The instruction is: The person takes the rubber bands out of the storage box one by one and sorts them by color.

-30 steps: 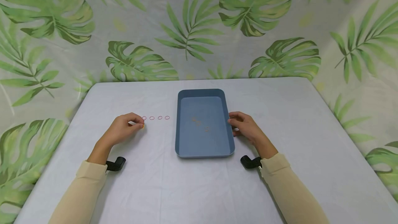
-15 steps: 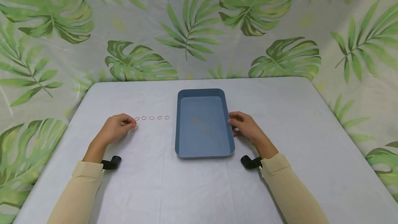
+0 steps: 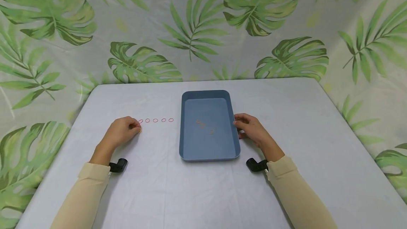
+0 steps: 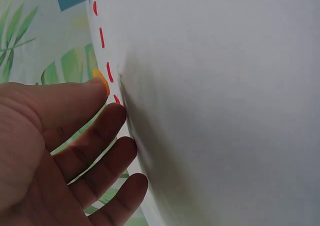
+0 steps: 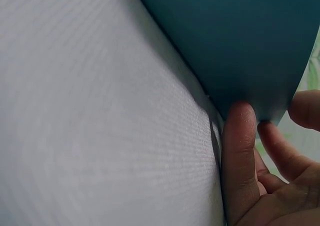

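Observation:
My left hand (image 3: pixel 122 130) pinches a small orange-yellow rubber band (image 4: pixel 102 81) at the thumb tip, low over the white cloth; the left wrist view shows the other fingers loosely bent near the surface. Just beyond its fingertips, several red rubber bands (image 3: pixel 155 120) lie in a straight row. A blue-grey tray (image 3: pixel 210 153) rests to the right of the row, with several orange-tan rubber bands (image 3: pixel 211 131) loose on its floor. At the tray's right side, my right hand (image 3: pixel 252 130) holds the wall, thumb at the rim and fingers (image 5: pixel 240 141) against the outside.
A white cloth (image 3: pixel 165 193) covers the table under everything. Behind it hangs a leaf-patterned curtain (image 3: pixel 203 27). A black wrist camera (image 3: pixel 118 165) sits at the left wrist and another black camera (image 3: pixel 257 165) at the right.
My left hand has shifted left along the row with the orange-yellow band, uncovering another red band at the left end, then edged slightly back right. The right hand and tray stay put.

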{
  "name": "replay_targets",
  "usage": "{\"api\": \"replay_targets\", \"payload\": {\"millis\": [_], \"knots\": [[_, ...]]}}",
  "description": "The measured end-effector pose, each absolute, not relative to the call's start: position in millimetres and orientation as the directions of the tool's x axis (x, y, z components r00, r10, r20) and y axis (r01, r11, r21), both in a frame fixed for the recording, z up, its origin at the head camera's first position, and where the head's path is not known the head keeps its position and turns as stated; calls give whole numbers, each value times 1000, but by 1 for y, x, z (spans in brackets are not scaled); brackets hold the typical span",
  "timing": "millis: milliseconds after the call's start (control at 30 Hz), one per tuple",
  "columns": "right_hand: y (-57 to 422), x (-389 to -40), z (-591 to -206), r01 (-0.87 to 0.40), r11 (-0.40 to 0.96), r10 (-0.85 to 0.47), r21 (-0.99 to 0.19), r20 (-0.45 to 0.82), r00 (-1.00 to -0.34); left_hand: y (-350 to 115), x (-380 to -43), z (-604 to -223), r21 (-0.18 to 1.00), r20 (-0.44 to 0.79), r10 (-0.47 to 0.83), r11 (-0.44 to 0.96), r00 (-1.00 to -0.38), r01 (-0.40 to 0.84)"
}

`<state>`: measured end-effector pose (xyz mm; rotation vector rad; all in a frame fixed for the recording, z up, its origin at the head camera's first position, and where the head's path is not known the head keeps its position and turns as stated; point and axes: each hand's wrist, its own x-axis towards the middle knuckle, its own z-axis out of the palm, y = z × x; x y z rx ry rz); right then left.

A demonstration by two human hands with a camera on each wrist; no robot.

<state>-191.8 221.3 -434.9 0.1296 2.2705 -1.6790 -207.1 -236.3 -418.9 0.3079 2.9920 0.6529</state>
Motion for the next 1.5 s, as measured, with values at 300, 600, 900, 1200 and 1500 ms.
{"api": "replay_targets", "payload": {"millis": [300, 600, 900, 1200, 1500], "knots": [[220, -192, -435, 258, 311, -108, -915, -304, -947, -229, -210, -419, 424, -22, 204, 888, -979, 176], [222, -192, -435, 248, 313, -122, -917, -298, -947, -230, -210, -419, 447, -22, 196, 879, -980, 165], [221, -193, -436, 253, 319, -111, -913, -301, -947, -232, -208, -418, 488, -19, 180, 860, -984, 148], [221, -193, -436, 251, 323, -113, -912, -301, -947, -233, -206, -406, 494, 27, 192, 851, -981, 180], [223, -193, -436, 250, 334, -112, -909, -302, -947, -211, -217, -367, 546, 80, 305, 783, -949, 298]]}}
